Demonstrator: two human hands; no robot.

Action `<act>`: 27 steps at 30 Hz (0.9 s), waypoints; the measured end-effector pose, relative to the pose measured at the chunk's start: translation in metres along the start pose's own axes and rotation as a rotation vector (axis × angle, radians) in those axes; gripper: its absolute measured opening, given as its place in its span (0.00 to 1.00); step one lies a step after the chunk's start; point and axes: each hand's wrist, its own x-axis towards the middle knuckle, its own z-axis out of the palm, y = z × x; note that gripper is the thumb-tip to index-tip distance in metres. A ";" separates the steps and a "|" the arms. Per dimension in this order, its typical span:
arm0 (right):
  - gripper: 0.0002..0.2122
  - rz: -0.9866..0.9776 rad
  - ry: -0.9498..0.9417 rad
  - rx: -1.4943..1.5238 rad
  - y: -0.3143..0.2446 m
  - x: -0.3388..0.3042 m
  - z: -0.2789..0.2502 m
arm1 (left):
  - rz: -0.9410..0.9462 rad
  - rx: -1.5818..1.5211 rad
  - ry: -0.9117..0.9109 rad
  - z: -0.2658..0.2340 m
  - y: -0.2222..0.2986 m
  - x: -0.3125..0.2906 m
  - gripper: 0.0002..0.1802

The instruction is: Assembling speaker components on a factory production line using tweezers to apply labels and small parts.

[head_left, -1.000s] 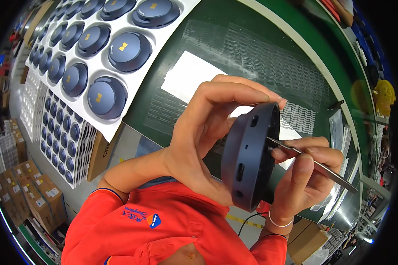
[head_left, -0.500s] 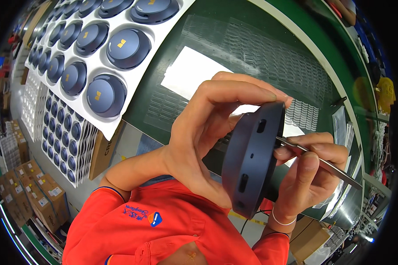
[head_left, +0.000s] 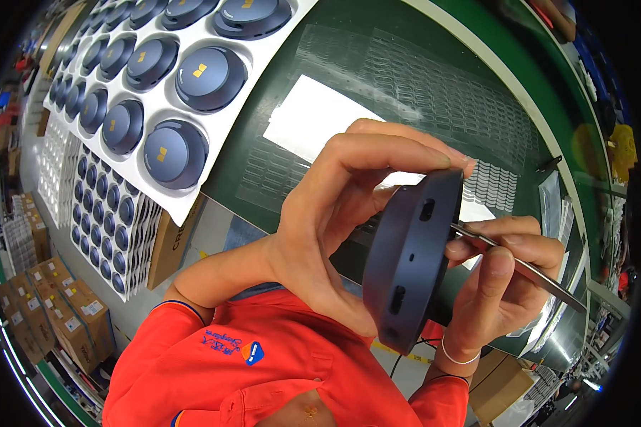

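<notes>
My left hand (head_left: 308, 231) is wrapped around the rim of a dark blue headphone ear cup (head_left: 387, 252), thumb below and fingers above. The cup is held on edge, its side wall with oblong slots and a small hole toward me. In my right hand (head_left: 493, 288), thumb and fingers pinch a pair of slim metal tweezers (head_left: 547, 280). Their tip meets the cup's right-hand face, which is turned away, so what the tip touches there is hidden.
A white moulded tray (head_left: 192, 149) of similar ear cups stands at the left, with more stacked trays (head_left: 139, 242) below it. On the green table (head_left: 271, 78) lie a white sheet (head_left: 313, 117) and clear sheets of small cut-out shapes (head_left: 441, 92). Cardboard boxes (head_left: 78, 317) stand lower left.
The whole view has shifted slightly, so everything appears a little further right. My grip on the ear cup and tweezers looks the same.
</notes>
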 end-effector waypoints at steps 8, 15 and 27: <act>0.08 -0.058 0.005 -0.133 -0.003 -0.003 0.006 | -0.003 -0.019 -0.003 0.001 -0.001 0.000 0.32; 0.08 -0.321 -0.089 -0.415 -0.004 -0.010 0.001 | 0.028 0.001 -0.046 -0.002 -0.004 0.000 0.30; 0.15 -0.371 -0.164 -0.321 -0.004 -0.013 -0.004 | 0.023 -0.020 -0.056 -0.003 -0.003 -0.001 0.27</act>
